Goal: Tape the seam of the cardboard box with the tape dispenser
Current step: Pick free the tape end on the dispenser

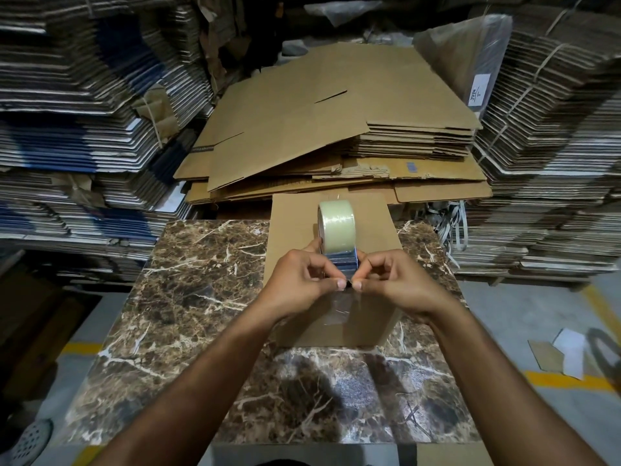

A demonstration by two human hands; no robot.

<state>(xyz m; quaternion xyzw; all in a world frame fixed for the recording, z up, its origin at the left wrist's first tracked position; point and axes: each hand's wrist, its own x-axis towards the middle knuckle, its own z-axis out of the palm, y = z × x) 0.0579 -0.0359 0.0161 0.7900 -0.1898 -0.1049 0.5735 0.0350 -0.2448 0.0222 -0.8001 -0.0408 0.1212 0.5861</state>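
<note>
A brown cardboard box [373, 227] lies on the marble-patterned table [188, 297], stretching away from me. On its top stands a tape dispenser [337, 230] carrying a pale roll of clear tape. My left hand [302, 284] and my right hand [393, 284] meet at the near end of the dispenser. Thumbs and fingertips of both pinch the pulled-out tape end there. A shiny strip of clear tape [342, 306] lies on the box just below my fingers, running over its near face.
Flattened brown cartons [319, 129] are piled behind the table. Tall stacks of bundled cardboard sheets [84, 129] rise on the left, and another such stack [554, 163] rises on the right. Cardboard and paper scraps [557, 354] lie on the grey floor by a yellow line.
</note>
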